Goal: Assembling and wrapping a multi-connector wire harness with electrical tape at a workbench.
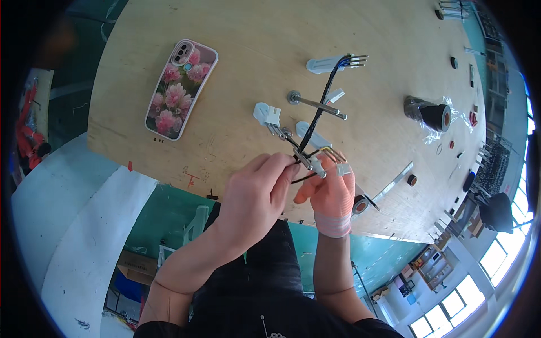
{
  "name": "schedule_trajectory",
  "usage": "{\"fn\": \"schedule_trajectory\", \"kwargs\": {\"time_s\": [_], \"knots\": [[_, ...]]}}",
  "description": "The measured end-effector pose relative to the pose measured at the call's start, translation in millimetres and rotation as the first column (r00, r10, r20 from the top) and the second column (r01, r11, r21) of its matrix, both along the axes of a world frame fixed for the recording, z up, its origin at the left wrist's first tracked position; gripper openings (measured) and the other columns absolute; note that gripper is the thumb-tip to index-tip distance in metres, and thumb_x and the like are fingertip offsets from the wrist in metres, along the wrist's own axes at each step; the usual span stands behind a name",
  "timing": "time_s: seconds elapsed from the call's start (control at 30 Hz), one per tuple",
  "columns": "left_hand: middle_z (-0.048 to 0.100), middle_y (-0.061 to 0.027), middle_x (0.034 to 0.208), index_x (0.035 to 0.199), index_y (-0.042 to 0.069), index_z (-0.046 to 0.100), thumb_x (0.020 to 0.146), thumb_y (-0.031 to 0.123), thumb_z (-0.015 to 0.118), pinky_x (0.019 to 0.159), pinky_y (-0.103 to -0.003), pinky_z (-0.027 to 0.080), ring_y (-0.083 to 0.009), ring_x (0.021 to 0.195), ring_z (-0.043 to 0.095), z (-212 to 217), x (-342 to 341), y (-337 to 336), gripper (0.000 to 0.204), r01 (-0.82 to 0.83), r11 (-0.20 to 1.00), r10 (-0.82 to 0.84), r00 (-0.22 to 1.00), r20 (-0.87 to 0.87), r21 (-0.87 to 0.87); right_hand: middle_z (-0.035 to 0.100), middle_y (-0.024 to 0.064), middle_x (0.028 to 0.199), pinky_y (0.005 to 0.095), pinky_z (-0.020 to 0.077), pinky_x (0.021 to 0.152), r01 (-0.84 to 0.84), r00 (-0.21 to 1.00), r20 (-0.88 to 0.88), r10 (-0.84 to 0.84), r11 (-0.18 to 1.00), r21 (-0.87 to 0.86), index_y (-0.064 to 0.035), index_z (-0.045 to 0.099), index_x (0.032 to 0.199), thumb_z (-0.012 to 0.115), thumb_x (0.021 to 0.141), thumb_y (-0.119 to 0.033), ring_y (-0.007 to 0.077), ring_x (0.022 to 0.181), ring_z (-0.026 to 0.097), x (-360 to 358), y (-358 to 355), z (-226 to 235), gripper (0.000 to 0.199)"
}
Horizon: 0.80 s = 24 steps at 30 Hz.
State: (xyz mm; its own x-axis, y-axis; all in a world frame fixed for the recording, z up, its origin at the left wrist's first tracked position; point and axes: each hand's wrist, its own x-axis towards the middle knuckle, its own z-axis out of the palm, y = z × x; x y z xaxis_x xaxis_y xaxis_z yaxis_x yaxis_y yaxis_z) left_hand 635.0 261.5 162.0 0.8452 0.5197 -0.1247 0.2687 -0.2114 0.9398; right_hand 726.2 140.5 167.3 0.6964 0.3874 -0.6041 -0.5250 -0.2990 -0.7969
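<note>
Bare, with thumb and fingers pinched together, my left hand (251,188) grips the lower end of a black wire harness (317,120) at its branching point. My right hand (333,197), in an orange knit glove, is curled closed beside it around a thin black wire. Small metal clips and a white block (342,169) sit at its fingertips, which partly hide them. One branch of the harness runs left to a white connector (273,115). The trunk runs up past a metal post (318,105) to a far holder (324,65), where several bare-looking prongs stick out.
A phone in a pink flower case (180,90) lies on the wooden board (242,50) at the left. Plastic-wrapped black roll (434,115) stands at the right. Near my right hand are a tape roll (359,205) and a metal strip (394,183).
</note>
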Motion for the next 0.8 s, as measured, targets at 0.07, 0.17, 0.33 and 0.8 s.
{"fn": "schedule_trajectory", "kwargs": {"time_s": [0.07, 0.17, 0.33, 0.8], "knots": [[0.060, -0.0119, 0.082, 0.094, -0.001, 0.062, 0.084, 0.000, 0.066, 0.054, -0.029, 0.047, -0.0204, 0.060, 0.060, 4, 0, 2, 0.011, 0.006, 0.997, 0.001, 0.996, -0.086, 0.082, 0.060, 0.0095, 0.073, 0.0243, 0.0472, 0.052, 0.051, 0.989, -0.138, -0.046, 0.998, 0.035, 0.0028, 0.052, 0.102, 0.051, 0.094, -0.018, 0.0158, 0.054, 0.058, 6, -6, 2, 0.022], [0.059, -0.0108, 0.085, 0.094, 0.000, 0.063, 0.083, 0.001, 0.067, 0.056, -0.029, 0.048, -0.0208, 0.063, 0.059, -4, -7, -3, 0.012, -0.094, 0.993, 0.094, 0.996, 0.011, 0.065, 0.058, 0.0119, 0.099, 0.0284, 0.0524, 0.065, 0.033, 0.971, 0.235, -0.041, 0.999, 0.035, 0.0053, 0.049, 0.119, 0.052, 0.091, -0.008, 0.0165, 0.074, 0.061, 4, -6, 15, 0.031], [0.059, -0.0080, 0.085, 0.094, 0.006, 0.065, 0.080, 0.006, 0.073, 0.053, -0.032, 0.046, -0.0211, 0.063, 0.058, -7, -10, -13, 0.016, -0.120, 0.990, 0.107, 0.982, 0.156, 0.075, 0.055, 0.0112, 0.110, 0.0298, 0.0523, 0.077, -0.310, 0.731, 0.621, 0.283, 0.948, -0.068, 0.0012, 0.046, 0.130, 0.060, 0.078, 0.014, 0.0171, 0.085, 0.060, 4, -29, 11, 0.056], [0.059, -0.0002, 0.078, 0.085, 0.010, 0.066, 0.072, 0.012, 0.078, 0.059, -0.033, 0.039, -0.0176, 0.062, 0.054, -7, -5, -5, 0.017, -0.097, 0.944, 0.078, 0.994, 0.072, 0.317, 0.059, 0.0049, 0.070, 0.0190, 0.0392, 0.049, -0.249, 0.786, 0.511, 0.349, 0.934, -0.255, 0.0029, 0.061, 0.100, 0.063, 0.081, 0.007, 0.0073, 0.055, 0.052, 19, 8, 45, 0.020]]}}
